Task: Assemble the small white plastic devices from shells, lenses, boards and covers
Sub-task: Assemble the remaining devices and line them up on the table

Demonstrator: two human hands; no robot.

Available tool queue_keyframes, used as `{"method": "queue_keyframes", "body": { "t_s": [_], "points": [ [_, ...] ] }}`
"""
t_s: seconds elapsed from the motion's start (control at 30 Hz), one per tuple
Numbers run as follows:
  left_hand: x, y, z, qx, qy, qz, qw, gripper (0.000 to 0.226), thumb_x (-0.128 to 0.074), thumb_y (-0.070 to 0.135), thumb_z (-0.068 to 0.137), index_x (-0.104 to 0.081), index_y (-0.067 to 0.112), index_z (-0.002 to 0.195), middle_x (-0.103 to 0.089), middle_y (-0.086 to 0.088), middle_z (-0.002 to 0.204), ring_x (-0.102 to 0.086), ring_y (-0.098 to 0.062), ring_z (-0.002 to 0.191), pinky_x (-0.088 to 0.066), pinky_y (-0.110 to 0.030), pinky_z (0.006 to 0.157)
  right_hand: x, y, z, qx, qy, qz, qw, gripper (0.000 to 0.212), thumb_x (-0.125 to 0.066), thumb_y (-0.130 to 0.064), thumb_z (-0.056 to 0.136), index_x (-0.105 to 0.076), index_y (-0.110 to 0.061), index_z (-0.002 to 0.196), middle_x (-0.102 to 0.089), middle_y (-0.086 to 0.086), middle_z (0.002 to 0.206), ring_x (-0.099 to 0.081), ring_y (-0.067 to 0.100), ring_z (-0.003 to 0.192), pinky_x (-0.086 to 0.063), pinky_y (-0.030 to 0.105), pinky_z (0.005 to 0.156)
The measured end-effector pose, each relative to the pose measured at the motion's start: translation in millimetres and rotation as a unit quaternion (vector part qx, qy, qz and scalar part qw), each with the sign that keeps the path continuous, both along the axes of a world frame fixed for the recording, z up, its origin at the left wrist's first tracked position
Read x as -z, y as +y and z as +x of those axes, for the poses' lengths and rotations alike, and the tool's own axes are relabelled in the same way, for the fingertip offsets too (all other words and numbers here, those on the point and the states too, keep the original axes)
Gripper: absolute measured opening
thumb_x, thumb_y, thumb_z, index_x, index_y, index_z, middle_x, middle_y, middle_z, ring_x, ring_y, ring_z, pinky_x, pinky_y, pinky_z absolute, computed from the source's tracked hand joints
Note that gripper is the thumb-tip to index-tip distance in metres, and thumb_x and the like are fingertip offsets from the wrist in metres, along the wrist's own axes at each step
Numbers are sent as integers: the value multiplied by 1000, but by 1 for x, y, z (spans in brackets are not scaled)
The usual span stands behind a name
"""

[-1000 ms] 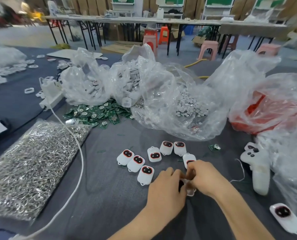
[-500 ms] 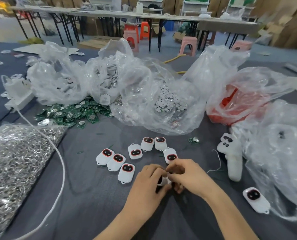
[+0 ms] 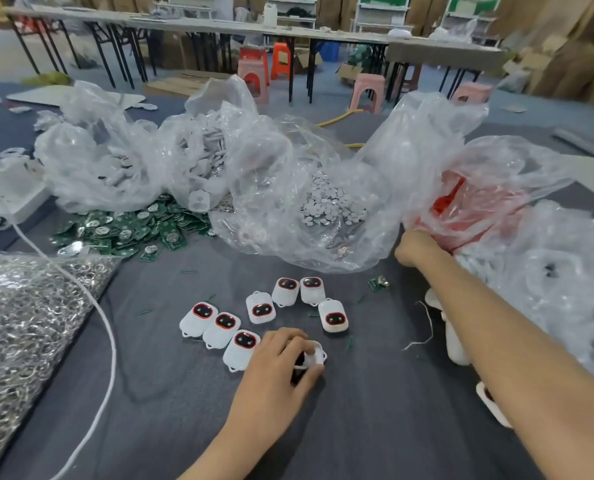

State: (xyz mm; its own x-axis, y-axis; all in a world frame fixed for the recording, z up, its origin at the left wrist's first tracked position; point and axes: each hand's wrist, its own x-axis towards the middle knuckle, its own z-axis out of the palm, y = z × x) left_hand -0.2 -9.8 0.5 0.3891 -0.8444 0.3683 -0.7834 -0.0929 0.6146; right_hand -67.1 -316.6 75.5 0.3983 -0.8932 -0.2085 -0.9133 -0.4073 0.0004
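Observation:
My left hand (image 3: 281,362) grips a white shell (image 3: 314,355) just above the grey cloth, fingers curled round it. My right hand (image 3: 415,249) reaches into the mouth of the bag of red parts (image 3: 472,216); its fingers are hidden in the plastic. Several white devices with dark red-ringed lenses (image 3: 262,310) lie in a loose cluster in front of my left hand. A pile of green boards (image 3: 125,230) lies at the left. A clear bag holds round white covers (image 3: 326,206). Another bag holds white shells (image 3: 198,154).
A bag of metal rings (image 3: 28,313) fills the left side, with a white cable (image 3: 111,341) curving past it from a power strip (image 3: 14,206). A white screwdriver tool (image 3: 456,341) and one more device (image 3: 493,403) lie partly under my right forearm. A loose board (image 3: 378,283) lies nearby.
My right hand has left the shell and moved up and right into the bag of red parts. My left hand keeps hold of the shell alone.

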Motion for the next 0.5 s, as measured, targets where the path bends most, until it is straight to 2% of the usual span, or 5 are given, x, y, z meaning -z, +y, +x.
{"method": "queue_keyframes", "body": {
  "t_s": [0.1,0.23,0.37,0.5],
  "points": [
    [1,-2,1,-2,7,-6,1000,14,-74,23,81,-65,19,92,-58,10,104,-55,-12,95,-39,-20,85,9,-22,-1,57,-9,-24,998,41,-49,-10,93,-47,-1,133,-46,18,140,-46,34,128,-39,40,104],
    [2,-4,0,-11,8,-13,1000,15,-75,22,81,-65,20,91,-58,10,103,-56,-12,93,-39,-22,85,16,-40,-11,45,-46,-106,992,30,-40,-12,100,-51,-1,126,-55,19,130,-52,37,120,-45,40,93],
    [4,-5,0,-15,4,-11,1000,15,-75,23,81,-65,19,91,-58,10,104,-56,-13,94,-39,-22,84,21,-45,-12,34,-58,-129,989,28,-42,-9,99,-51,2,123,-56,21,128,-54,38,118,-45,39,90],
    [3,-5,-1,-17,0,-4,1000,15,-74,25,81,-65,20,92,-58,11,104,-55,-13,94,-39,-22,84,25,-47,-15,44,-101,-149,983,25,-42,-12,101,-52,2,119,-59,23,121,-56,40,111,-45,39,81]
  ]
}}
